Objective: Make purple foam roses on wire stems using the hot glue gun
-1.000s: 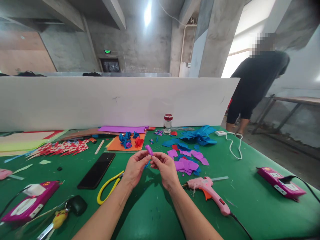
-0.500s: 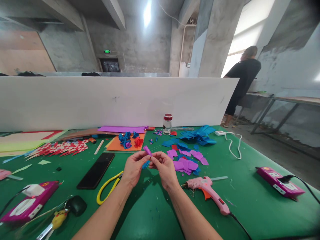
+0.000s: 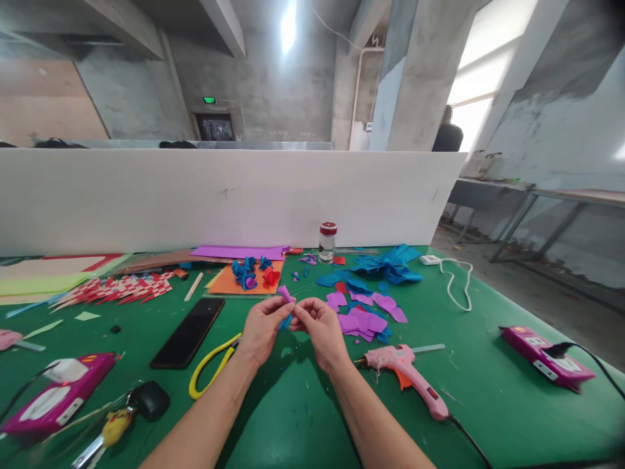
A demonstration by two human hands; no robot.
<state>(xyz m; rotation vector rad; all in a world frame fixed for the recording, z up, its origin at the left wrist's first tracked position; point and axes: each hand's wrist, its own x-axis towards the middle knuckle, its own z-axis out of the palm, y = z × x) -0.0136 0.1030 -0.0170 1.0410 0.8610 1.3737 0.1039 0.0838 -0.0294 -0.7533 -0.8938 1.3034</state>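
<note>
Between my fingertips, over the middle of the green table, is a small rolled piece of purple crepe paper (image 3: 285, 294). My left hand (image 3: 263, 327) pinches its lower end, with the roll sticking up above the fingers. My right hand (image 3: 319, 329) is closed at the same spot, thumb and forefinger pressed against the roll's base. Some blue paper (image 3: 286, 322) shows just under the fingers; whether it is attached I cannot tell. Cut purple petals (image 3: 362, 322) lie right of my right hand. Beyond my left hand, finished blue paper flowers (image 3: 245, 268) and a red one (image 3: 271, 277) rest on an orange sheet (image 3: 227, 281).
A pink glue gun (image 3: 407, 371) lies to the right, its cord trailing off the front. Yellow-handled pliers or scissors (image 3: 208, 372) and a black phone (image 3: 188, 333) lie left. A red-lidded jar (image 3: 327, 242) stands before the white partition (image 3: 234, 198). Purple power strips (image 3: 547, 357) flank both sides.
My hands stay nearly in place, with the purple roll tilted slightly more to the left. In the background, the person on the right has moved behind the partition.
</note>
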